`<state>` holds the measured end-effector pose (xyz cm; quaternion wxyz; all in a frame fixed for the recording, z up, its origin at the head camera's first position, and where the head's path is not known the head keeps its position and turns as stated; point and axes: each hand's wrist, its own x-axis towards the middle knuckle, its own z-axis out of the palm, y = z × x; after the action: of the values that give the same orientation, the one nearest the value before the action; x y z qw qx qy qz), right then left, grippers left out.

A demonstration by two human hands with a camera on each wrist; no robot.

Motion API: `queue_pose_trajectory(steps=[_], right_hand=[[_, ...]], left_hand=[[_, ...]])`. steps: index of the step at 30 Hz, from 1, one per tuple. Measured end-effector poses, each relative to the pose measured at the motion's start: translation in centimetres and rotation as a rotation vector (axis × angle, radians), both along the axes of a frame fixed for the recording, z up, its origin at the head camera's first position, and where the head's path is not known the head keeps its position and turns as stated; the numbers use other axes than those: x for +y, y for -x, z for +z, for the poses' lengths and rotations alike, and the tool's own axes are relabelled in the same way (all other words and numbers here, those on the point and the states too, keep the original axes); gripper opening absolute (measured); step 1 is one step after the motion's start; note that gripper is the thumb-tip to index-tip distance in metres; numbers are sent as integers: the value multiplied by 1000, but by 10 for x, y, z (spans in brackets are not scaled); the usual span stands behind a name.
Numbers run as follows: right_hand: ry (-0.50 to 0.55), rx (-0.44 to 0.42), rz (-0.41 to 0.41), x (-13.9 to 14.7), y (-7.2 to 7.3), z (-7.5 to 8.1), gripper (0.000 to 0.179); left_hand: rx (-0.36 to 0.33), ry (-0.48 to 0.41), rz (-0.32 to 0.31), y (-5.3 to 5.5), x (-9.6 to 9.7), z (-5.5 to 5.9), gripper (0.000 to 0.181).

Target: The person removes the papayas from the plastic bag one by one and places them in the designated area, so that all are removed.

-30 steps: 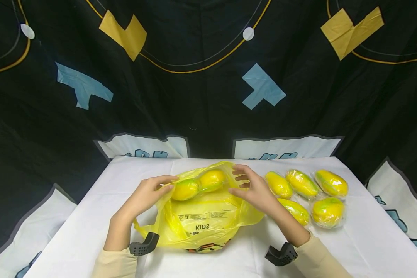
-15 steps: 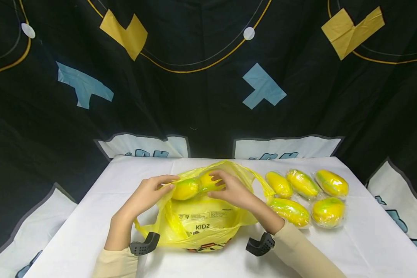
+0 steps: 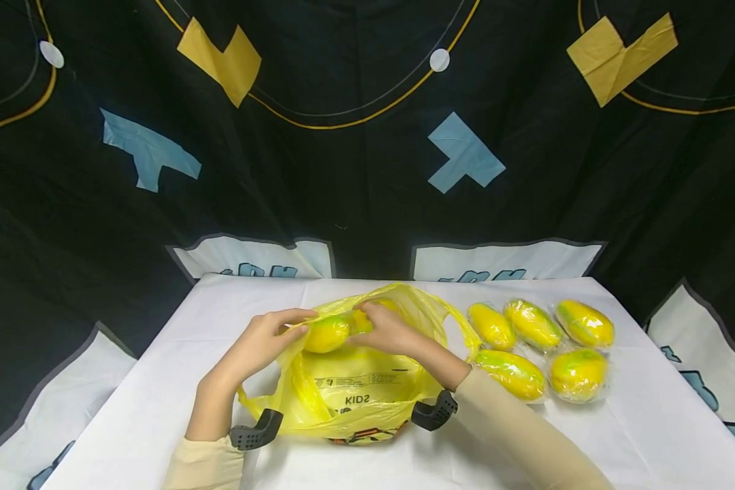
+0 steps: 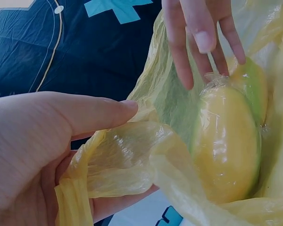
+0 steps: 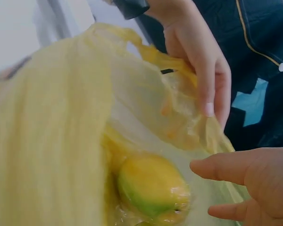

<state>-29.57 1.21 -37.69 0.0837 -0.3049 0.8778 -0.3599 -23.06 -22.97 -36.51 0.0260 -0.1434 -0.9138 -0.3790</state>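
Observation:
A yellow plastic bag (image 3: 367, 374) lies with its mouth spread wide and two plastic-wrapped mangoes inside. The left one (image 3: 327, 335) shows well in the head view; my right hand partly covers the other mango (image 3: 361, 322). My left hand (image 3: 254, 346) holds the bag's left rim between thumb and fingers. Inside the mouth, my right hand (image 3: 388, 331) reaches in, its fingers extended over the mangoes. In the left wrist view its fingertips hang close to a mango (image 4: 228, 141); whether they touch it I cannot tell. A gap shows between right thumb and mango (image 5: 153, 186) in the right wrist view.
To the bag's right several wrapped mangoes (image 3: 533, 323) lie in two rows on the white tablecloth (image 3: 502, 442). One bag handle (image 3: 459, 323) reaches towards them. A black curtain (image 3: 343, 184) hangs behind the table.
My right hand has left the bag's right rim and moved left, into the mouth over the right-hand mango. The right handle has come into view. My left hand stays put.

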Motion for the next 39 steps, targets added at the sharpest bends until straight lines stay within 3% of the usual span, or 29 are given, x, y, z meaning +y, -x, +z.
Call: queue_pose_trajectory(steps=[6,11,15,27,33,39], right_hand=[[-101,-19,7,-12,9,-3,65],[-86,-27,44,-19,13,-3,35],[-78,-37,57,-25,15,-5,25],[-210,68,-18,-40,14,-13,35],[-200,98,-7,-43,12,-14,44],[-168,74,-9,-43,11,-16,50]], left_hand=[[-12,2,2,0,1,0,33],[-15,0,0,0,1,0,33],[-13,3,-1,0,1,0,33],[1,9,-8,1,0,-1,33],[-7,3,-3,0,1,0,33],[-7,-6,-4,0,1,0,32]])
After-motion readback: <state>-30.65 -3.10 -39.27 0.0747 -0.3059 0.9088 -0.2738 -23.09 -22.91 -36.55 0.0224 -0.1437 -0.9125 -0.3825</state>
